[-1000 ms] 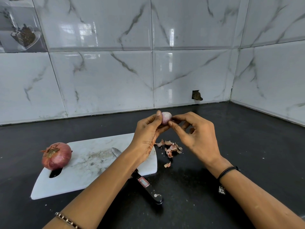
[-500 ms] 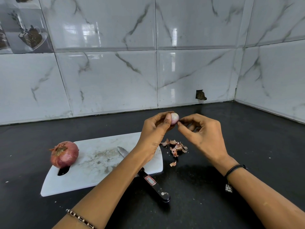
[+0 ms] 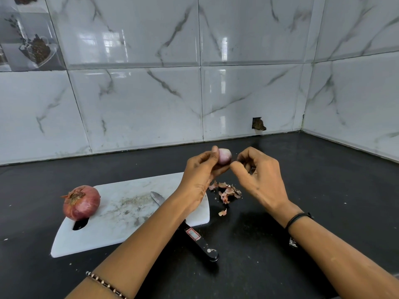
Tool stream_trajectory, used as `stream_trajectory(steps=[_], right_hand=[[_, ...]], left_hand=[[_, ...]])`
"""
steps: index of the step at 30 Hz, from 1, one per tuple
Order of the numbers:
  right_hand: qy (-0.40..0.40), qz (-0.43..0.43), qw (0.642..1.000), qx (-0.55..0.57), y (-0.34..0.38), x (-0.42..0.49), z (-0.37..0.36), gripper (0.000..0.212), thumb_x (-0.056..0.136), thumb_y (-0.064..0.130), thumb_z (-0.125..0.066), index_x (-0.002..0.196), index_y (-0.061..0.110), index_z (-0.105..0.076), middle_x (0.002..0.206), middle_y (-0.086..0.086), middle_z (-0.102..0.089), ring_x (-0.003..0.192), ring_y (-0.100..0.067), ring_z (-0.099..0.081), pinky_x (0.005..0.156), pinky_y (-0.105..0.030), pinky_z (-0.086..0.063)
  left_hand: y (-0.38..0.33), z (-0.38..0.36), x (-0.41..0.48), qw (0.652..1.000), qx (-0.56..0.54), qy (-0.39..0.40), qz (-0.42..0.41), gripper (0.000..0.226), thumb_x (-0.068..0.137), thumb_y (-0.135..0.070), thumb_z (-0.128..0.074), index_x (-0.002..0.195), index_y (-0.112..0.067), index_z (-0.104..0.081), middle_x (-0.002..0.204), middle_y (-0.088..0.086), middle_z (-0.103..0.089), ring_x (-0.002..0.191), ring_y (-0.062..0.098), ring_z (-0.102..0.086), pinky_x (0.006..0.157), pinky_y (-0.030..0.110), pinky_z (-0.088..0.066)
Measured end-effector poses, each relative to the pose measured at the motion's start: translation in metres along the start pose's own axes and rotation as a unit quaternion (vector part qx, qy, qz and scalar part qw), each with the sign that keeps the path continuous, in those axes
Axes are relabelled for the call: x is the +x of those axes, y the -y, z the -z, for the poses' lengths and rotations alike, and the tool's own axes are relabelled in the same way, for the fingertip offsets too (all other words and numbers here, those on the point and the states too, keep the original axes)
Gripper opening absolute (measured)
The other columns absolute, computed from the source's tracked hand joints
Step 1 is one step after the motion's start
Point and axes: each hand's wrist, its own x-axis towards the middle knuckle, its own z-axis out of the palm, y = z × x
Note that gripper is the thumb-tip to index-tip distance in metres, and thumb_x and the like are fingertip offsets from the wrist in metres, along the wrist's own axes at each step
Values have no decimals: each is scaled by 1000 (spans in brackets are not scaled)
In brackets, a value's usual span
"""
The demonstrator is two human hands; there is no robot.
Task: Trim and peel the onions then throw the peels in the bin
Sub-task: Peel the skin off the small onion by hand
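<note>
Our right hand [image 3: 259, 178] has curled in beside the small onion [image 3: 224, 156], gripped by our left hand [image 3: 200, 171] above the bench [image 3: 328, 180]; whether it pinches skin we cannot tell. Peeling seems nearly done, peels [image 3: 227, 192] still unbinned.

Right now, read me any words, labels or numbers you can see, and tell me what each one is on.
Red-bordered label on the knife handle: too small and blurred to read.
No other words, numbers or signs can be seen in this view.
</note>
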Motion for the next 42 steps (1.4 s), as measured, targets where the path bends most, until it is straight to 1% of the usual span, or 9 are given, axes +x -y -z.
stream_trajectory(steps=[2, 4, 9, 15, 21, 25, 30, 36, 42], right_hand=[[-11, 10, 1000, -14, -2, 1, 0, 25, 92, 34, -60, 74, 17, -57, 66, 3, -55, 62, -14, -51, 55, -23, -40], [-15, 30, 999, -16, -2, 2, 0, 24, 97, 30, -63, 79, 15, -57, 69, 2, -57, 64, -16, -53, 57, -23, -42], [-22, 79, 997, -4, 0, 2, 1, 5, 97, 19, -67, 99, 15, -68, 88, 8, -65, 76, -11, -61, 63, -14, -45], [-34, 105, 993, -30, -3, 3, 0, 14, 96, 25, -69, 95, 12, -75, 85, 6, -68, 75, -5, -61, 65, -10, -44], [-10, 128, 990, -55, -4, 3, 2, 34, 95, 44, -64, 98, 13, -77, 85, 6, -68, 68, -9, -62, 61, -25, -52], [-14, 119, 989, -82, -8, 3, 0, 26, 94, 35, -66, 94, 10, -75, 83, 3, -67, 66, -12, -61, 61, -32, -54], [-32, 88, 994, -50, -6, 4, -1, 11, 94, 18, -71, 91, 8, -75, 81, 3, -67, 69, -9, -60, 64, -17, -48], [-40, 92, 994, -36, -3, 4, 1, 19, 100, 17, -63, 87, 9, -75, 77, 1, -66, 66, -10, -60, 60, -21, -47], [-35, 94, 995, -22, -1, 3, 2, 11, 98, 14, -65, 92, 11, -73, 83, 4, -67, 72, -8, -61, 65, -11, -45]], left_hand=[[-5, 0, -1, 998, -62, -4, 24, 32, 104, -21, -53, 103, 8, -68, 99, 22, -75, 92, 25, -76, 89, 32, -61], [-8, 0, -2, 996, -83, -7, 33, 37, 103, -24, -55, 104, 10, -68, 103, 27, -74, 94, 28, -76, 88, 33, -61], [-9, 1, -4, 998, -49, -9, 26, 40, 100, -29, -60, 104, 9, -71, 106, 27, -74, 100, 31, -75, 91, 34, -60], [-9, 0, -8, 1000, -21, -9, 12, 38, 98, -26, -65, 106, 10, -72, 104, 23, -76, 101, 29, -75, 89, 31, -61], [-8, -1, -9, 1000, -1, -26, 18, 40, 94, -24, -69, 105, 14, -71, 104, 23, -76, 101, 29, -75, 82, 28, -62], [-9, 0, -10, 999, 24, -18, 23, 36, 94, -24, -70, 100, 11, -72, 100, 23, -76, 98, 29, -76, 87, 30, -61], [-12, -4, -11, 1000, -10, -17, 24, 37, 95, -24, -69, 106, 10, -72, 101, 24, -76, 97, 29, -76, 83, 26, -61], [-13, -5, -13, 999, -26, -11, 30, 34, 96, -24, -66, 104, 9, -72, 99, 24, -76, 94, 28, -77, 79, 23, -61], [-13, -2, -12, 1000, -13, -8, 26, 36, 96, -25, -66, 107, 9, -72, 103, 23, -76, 98, 29, -76, 84, 26, -61]])
